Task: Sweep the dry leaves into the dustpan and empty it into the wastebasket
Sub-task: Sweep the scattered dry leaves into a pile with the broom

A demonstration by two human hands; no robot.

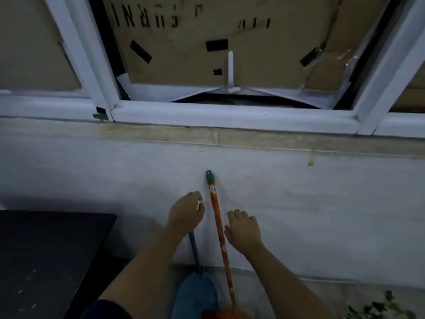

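Leaning on the wall, orange green-capped broom; left hand gripping dustpan handle, right hand loose.

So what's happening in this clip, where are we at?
A person stands facing a white wall under a window. The left hand grips the top of a grey handle that runs down to a blue dustpan. An orange broom handle with a green cap leans against the wall; the right hand hovers beside it, fingers relaxed, not gripping. Some leaves lie at the lower right. No wastebasket is in view.
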